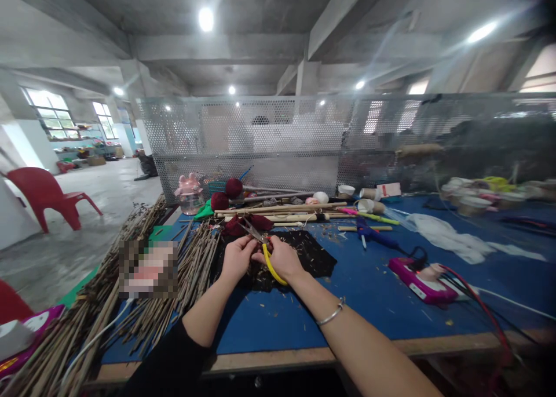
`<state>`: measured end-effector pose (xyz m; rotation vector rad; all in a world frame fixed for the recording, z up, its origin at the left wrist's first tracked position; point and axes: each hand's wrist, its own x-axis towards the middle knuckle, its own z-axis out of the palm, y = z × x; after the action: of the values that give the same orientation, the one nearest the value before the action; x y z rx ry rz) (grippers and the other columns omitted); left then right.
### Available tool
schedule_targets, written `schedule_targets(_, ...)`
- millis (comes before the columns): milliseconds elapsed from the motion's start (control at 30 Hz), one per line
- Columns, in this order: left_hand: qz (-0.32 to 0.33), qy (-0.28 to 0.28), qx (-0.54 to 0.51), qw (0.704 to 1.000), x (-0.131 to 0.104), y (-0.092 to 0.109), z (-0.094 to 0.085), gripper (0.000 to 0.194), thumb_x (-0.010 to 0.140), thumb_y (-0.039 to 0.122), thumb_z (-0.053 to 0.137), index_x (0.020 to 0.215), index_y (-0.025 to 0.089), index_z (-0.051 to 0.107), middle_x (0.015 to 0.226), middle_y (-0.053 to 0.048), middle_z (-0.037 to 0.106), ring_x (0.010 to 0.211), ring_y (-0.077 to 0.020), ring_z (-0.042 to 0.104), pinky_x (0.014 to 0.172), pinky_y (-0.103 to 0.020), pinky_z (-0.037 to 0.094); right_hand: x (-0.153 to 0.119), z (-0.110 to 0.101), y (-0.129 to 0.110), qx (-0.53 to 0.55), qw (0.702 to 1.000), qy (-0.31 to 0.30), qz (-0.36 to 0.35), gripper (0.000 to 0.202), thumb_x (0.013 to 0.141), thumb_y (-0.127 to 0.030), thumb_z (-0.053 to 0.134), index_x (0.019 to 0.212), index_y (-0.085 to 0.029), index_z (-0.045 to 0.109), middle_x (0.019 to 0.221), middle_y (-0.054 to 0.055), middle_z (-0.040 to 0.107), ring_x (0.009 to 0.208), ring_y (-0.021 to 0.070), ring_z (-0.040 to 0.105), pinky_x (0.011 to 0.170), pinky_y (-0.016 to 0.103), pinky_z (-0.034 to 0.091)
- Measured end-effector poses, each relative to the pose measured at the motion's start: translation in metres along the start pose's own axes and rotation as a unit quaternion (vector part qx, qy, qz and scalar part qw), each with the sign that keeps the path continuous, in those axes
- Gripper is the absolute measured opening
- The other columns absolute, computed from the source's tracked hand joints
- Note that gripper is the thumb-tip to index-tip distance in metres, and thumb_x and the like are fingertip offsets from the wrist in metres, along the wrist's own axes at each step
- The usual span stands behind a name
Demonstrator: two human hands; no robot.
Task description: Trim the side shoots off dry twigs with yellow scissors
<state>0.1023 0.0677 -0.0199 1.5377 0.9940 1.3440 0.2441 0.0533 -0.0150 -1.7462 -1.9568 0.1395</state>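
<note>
My right hand [283, 259] is closed around a pair of scissors [259, 235] with yellow handles, one handle looping out below the palm. The metal blades point away and to the left, spread apart. My left hand [237, 260] is beside them with its fingers pinched together, close to the right fingertips. Whatever it pinches is hidden or too small to make out. Under both hands lies a black cloth [315, 253] strewn with small chips. Dark red fabric [232, 226] is bunched just beyond the blades.
Bundles of thin brown twigs [195, 263] lie at left, near a blurred-out object. Pale sticks [286, 211] and dark red balls [220, 201] are at the back. A blue glue gun [376, 235], a purple power strip [423, 281] with cables and white plastic [452, 235] are at right.
</note>
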Motion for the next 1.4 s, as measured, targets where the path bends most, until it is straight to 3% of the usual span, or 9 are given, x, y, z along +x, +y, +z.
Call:
schedule_targets(267,-0.018,-0.007,-0.016,1.0,-0.0006,0.0044,-0.0012,0.027,0.072,0.035,0.056,0.081,0.011,0.066,0.067,-0.003,0.064,0.054,-0.0105,0.053,0.049,-0.019,0.04,-0.0002,-0.0005,-0.0012,0.009,1.0,-0.003,0.014,0.052,0.067,-0.069,0.049,0.087,-0.021,0.052,0.079,0.005,0.065,0.073,0.0204,0.062,0.056,0.025,0.032)
schedule_targets(800,-0.059,-0.018,-0.031,0.998,0.0011,-0.0014,-0.0014,0.031,0.07,0.038,0.058,0.083,0.012,0.066,0.062,-0.002,0.062,0.046,-0.0081,0.048,0.043,-0.018,0.036,0.0017,-0.0083,0.0038,0.001,0.999,-0.039,0.026,0.048,0.07,-0.066,0.049,0.085,-0.021,0.057,0.081,0.005,0.065,0.075,0.0199,0.061,0.055,0.024,0.035)
schedule_targets(1100,-0.075,-0.021,0.004,0.997,0.0014,-0.0033,-0.0027,0.03,0.073,0.034,0.053,0.089,0.013,0.065,0.066,-0.003,0.063,0.052,-0.0104,0.055,0.042,-0.017,0.037,0.0031,-0.0049,0.0054,-0.012,0.998,-0.061,0.033,0.048,0.074,-0.066,0.043,0.085,-0.021,0.058,0.083,0.006,0.065,0.076,0.02,0.061,0.057,0.024,0.035)
schedule_targets(1267,-0.058,-0.026,0.068,0.996,-0.001,0.0013,-0.0041,0.028,0.074,0.035,0.05,0.078,0.013,0.067,0.054,0.0,0.058,0.043,-0.0088,0.046,0.039,-0.018,0.033,0.0037,-0.0071,0.0068,-0.033,0.997,-0.06,0.026,0.051,0.071,-0.068,0.044,0.086,-0.02,0.055,0.083,0.006,0.065,0.078,0.0216,0.061,0.058,0.025,0.036)
schedule_targets(1400,-0.033,-0.028,0.118,0.992,-0.002,0.0043,-0.0045,0.027,0.074,0.035,0.05,0.074,0.013,0.067,0.057,-0.001,0.06,0.041,-0.0079,0.043,0.039,-0.019,0.031,0.0035,-0.006,0.0073,-0.043,0.998,-0.049,0.014,0.057,0.067,-0.07,0.048,0.092,-0.02,0.051,0.088,0.008,0.065,0.081,0.0231,0.061,0.062,0.026,0.036)
